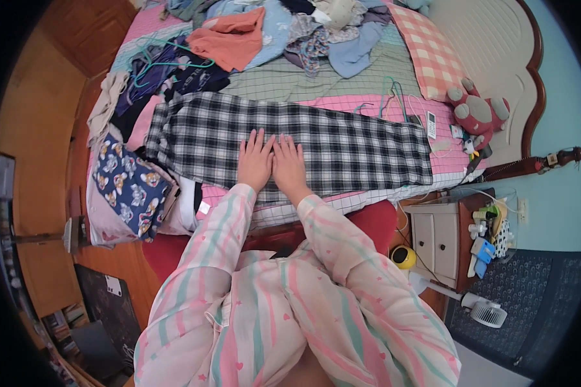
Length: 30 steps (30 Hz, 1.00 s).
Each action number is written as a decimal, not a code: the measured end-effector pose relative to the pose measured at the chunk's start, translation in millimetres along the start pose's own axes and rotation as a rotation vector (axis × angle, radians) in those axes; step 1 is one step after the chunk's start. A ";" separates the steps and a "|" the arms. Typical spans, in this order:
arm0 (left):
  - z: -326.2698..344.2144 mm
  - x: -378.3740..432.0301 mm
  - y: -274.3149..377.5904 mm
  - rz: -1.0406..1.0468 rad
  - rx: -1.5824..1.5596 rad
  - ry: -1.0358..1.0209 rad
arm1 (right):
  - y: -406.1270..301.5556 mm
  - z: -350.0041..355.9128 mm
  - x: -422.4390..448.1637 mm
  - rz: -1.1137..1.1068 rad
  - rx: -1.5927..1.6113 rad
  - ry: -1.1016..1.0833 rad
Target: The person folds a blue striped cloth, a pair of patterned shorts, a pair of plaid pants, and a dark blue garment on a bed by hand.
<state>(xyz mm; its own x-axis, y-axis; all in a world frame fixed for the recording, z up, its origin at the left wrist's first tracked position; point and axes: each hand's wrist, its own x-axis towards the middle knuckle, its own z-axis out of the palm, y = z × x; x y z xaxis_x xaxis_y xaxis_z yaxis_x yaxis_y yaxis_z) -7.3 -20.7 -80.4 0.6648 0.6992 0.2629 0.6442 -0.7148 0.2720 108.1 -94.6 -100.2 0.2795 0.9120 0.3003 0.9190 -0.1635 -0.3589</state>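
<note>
A black-and-white plaid garment (348, 145), with a gathered end at the left, lies lengthwise across the bed in front of me. My left hand (255, 162) rests palm down on its middle, fingers pointing away from me. Right beside it, my right hand (289, 164) lies flat on the same cloth, the two hands nearly touching. Neither hand grasps anything. Left of the plaid cloth is a folded navy garment with a cartoon print (130, 186), near the bed's edge. Beyond it a pink cloth (145, 123) is partly hidden under the plaid.
Heaped clothes, including an orange garment (232, 41), cover the bed's far side. Teal hangers (174, 64) lie at the left. At the right are a checked pillow (433, 58), a plush toy (479, 109), a remote control (431, 126), a nightstand (433, 242) and a fan (486, 312).
</note>
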 end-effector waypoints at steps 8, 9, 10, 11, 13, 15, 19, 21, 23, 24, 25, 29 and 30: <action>2.2 -9.8 2.9 -0.010 0.045 -0.050 | 46.0 -42.4 -13.6 0.045 -0.038 -0.057; 0.3 -9.8 3.4 -0.014 0.046 -0.060 | 56.7 -50.4 -14.8 0.073 -0.050 -0.051; -0.6 -10.0 4.6 -0.017 0.049 -0.074 | 74.2 -51.9 -17.8 0.092 -0.111 -0.037; -1.1 -9.1 4.2 -0.014 0.054 -0.074 | 93.0 -53.8 -19.6 0.111 -0.171 -0.025; -0.6 -9.0 2.7 -0.017 0.059 -0.076 | 124.5 -68.3 -25.4 0.166 -0.249 -0.004; -0.7 -10.2 3.7 -0.015 0.068 -0.085 | 149.6 -81.4 -33.7 0.233 -0.277 0.028; -0.5 -6.2 5.7 -0.010 0.069 -0.081 | 180.9 -97.0 -44.3 0.318 -0.296 0.082; 2.2 -8.3 1.9 -0.008 0.070 -0.071 | 190.6 -97.4 -47.1 0.342 -0.286 0.096; 1.3 -6.1 4.3 -0.001 0.090 -0.084 | 205.8 -101.7 -52.0 0.359 -0.333 0.126; 0.8 -7.1 3.2 -0.003 0.089 -0.085 | 211.7 -105.2 -53.4 0.360 -0.328 0.138; 0.9 -7.8 2.2 -0.006 0.088 -0.086 | 217.9 -110.3 -57.1 0.367 -0.327 0.127; 3.5 -5.9 3.6 0.005 0.113 -0.098 | 244.2 -129.6 -68.5 0.351 -0.421 0.136; 5.6 -5.5 1.7 0.017 0.138 -0.094 | 248.6 -132.6 -71.7 0.356 -0.439 0.131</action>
<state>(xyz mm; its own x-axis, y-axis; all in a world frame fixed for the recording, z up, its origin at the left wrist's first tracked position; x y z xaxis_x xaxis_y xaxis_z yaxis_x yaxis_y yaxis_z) -7.7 -25.8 -86.6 0.7044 0.6873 0.1771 0.6740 -0.7260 0.1366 353.4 -250.5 -93.7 0.5991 0.7225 0.3451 0.7833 -0.6181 -0.0658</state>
